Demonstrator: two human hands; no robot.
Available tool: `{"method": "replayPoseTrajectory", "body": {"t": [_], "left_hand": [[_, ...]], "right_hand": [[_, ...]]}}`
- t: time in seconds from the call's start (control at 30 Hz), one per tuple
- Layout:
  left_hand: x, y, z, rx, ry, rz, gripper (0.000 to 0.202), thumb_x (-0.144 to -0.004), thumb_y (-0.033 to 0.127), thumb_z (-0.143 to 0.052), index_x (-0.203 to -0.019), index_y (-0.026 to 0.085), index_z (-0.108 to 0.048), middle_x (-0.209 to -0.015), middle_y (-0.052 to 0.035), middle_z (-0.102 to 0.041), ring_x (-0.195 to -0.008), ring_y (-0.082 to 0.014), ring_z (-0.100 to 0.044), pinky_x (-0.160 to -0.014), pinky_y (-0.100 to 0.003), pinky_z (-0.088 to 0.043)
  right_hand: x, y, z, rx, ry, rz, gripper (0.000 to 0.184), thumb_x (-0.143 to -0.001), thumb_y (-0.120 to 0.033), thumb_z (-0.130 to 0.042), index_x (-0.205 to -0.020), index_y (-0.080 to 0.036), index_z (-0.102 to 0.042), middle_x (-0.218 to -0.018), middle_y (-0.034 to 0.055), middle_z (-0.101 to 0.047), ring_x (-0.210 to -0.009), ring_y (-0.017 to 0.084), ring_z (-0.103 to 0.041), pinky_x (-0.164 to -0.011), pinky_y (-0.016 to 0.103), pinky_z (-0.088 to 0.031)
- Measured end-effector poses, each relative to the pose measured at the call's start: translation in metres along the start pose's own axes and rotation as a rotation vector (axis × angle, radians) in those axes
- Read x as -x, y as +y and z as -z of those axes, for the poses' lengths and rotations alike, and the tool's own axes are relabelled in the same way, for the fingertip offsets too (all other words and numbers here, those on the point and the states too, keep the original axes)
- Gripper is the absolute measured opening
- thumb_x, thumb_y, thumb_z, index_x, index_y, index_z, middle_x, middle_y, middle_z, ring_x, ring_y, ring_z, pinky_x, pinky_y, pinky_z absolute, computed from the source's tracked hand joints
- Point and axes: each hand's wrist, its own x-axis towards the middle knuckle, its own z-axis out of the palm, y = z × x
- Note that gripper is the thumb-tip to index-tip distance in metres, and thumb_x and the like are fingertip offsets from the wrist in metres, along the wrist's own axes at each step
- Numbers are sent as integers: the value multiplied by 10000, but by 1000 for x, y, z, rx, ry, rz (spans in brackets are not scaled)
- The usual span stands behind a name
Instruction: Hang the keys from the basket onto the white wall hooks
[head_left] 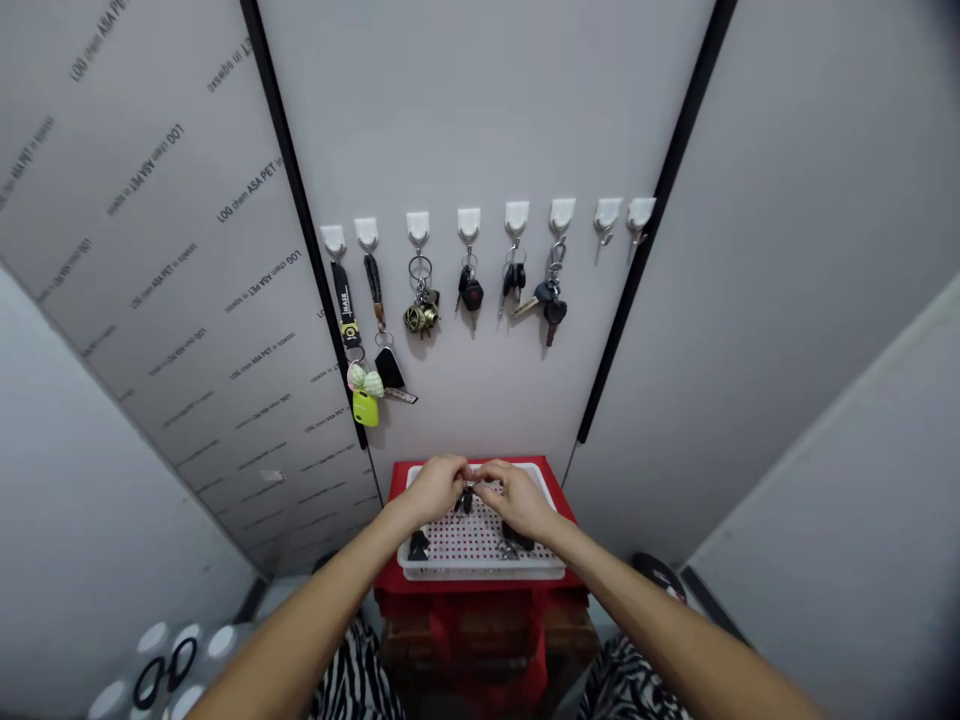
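Observation:
My left hand (436,487) and my right hand (516,497) meet over a white perforated tray (480,570). Both pinch a small dark key bunch (466,499) between their fingertips. More dark keys lie in the tray, one at its left (418,546) and one under my right hand (517,540). On the wall above runs a row of white hooks (469,222). Several carry key bunches (470,290); the two rightmost hooks (622,215) are bare.
The tray rests on a red stand (480,590) with a red cloth hanging in front. A lanyard with a yellow-green fob (365,407) hangs at the left of the row. Black vertical strips (300,210) edge the wall panel. Scissors (161,675) lie at lower left.

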Motion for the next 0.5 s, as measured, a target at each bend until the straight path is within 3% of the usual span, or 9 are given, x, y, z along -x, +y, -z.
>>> {"method": "replayPoseTrajectory", "body": {"t": [0.1,0.27,0.37,0.5], "left_hand": [[-6,10,8,49,33,-71,163,-610,92,-353,-658,151,-497,-576,15,-507,-543,-78,-434,-527,-172,-321],[-18,26,20,136,146,-95,107,-607,111,-378,-635,147,-474,-533,32,-462,-513,-68,-412,-506,-169,-321],[-28,40,29,251,243,-75,108,-627,132,-371,-677,145,-467,-583,21,-487,-550,-70,-436,-526,-171,-348],[-50,69,51,337,305,-151,159,-634,149,-387,-772,155,-468,-734,-1,-532,-665,-79,-477,-606,-186,-379]], "right_hand": [[-3,-2,9,-90,-46,-21,164,-655,-221,-423,-678,-152,-570,-677,21,-578,-639,108,-495,-611,210,-364],[-11,-8,29,-167,13,-75,198,-659,-278,-418,-659,-138,-558,-607,6,-563,-571,99,-482,-549,201,-366],[-23,-17,57,-133,117,-58,190,-651,-268,-422,-637,-133,-555,-591,11,-558,-557,99,-478,-549,204,-366],[-45,-28,111,-80,373,-44,198,-635,-279,-427,-630,-126,-552,-595,22,-561,-562,104,-480,-562,215,-365]]}}
